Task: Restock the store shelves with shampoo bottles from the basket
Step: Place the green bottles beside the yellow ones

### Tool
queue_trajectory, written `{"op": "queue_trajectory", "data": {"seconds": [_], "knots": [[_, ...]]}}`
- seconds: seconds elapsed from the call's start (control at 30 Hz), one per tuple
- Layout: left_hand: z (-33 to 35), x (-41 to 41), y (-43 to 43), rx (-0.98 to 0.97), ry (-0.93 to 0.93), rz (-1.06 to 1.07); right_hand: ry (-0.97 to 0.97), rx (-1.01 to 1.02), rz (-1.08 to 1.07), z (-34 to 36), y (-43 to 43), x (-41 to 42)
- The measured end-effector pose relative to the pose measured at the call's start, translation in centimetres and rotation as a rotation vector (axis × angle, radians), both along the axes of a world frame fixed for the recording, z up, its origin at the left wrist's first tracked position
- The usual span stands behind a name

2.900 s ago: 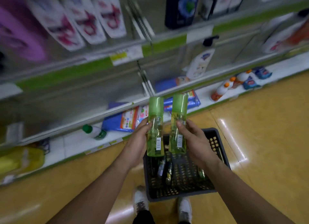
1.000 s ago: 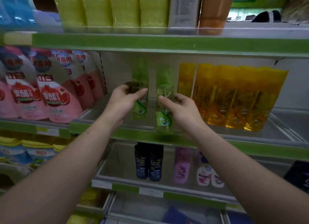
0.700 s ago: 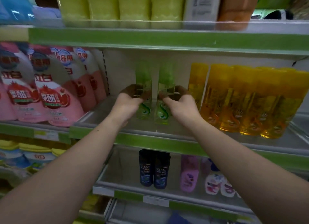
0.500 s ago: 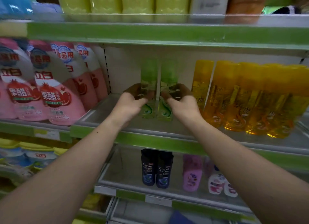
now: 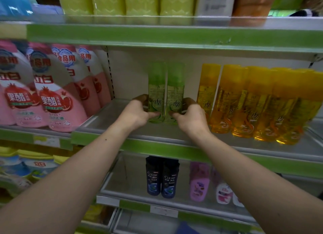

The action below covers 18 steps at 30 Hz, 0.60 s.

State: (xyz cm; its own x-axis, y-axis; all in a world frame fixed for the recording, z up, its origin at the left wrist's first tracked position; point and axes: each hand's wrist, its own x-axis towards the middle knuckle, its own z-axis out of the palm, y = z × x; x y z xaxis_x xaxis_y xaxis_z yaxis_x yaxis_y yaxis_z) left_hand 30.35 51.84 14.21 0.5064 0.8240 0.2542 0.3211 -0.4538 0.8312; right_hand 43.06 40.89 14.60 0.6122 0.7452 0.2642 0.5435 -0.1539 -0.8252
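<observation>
Two clear green shampoo bottles stand upright side by side near the back of the middle shelf (image 5: 108,118). My left hand (image 5: 136,112) grips the lower part of the left green bottle (image 5: 156,92), fingers behind it and thumb in front. My right hand (image 5: 189,115) grips the right green bottle (image 5: 175,92) the same way. The two bottles touch each other. The basket is out of view.
Several yellow bottles (image 5: 244,102) stand just right of the green pair. Pink refill pouches (image 5: 50,94) fill the shelf to the left. Below are two black bottles (image 5: 161,177) and pink bottles (image 5: 199,181). The shelf above carries yellow-green packs (image 5: 125,1).
Both green bottles came up out of the basket to the middle shelf. Over the last second my hands pushed them further back and set them upright together.
</observation>
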Motion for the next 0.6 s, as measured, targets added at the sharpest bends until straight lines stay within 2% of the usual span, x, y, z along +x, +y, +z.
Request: {"op": "queue_trajectory", "data": {"seconds": [0.3,0.6], "knots": [[-0.80,0.59,0.53,-0.006,-0.037,0.006,-0.015,-0.016,-0.070,-0.53,0.79,0.22],[-0.48,0.34,0.12,0.032,0.013,-0.003,-0.035,0.005,-0.086,-0.71,0.93,0.00]]}}
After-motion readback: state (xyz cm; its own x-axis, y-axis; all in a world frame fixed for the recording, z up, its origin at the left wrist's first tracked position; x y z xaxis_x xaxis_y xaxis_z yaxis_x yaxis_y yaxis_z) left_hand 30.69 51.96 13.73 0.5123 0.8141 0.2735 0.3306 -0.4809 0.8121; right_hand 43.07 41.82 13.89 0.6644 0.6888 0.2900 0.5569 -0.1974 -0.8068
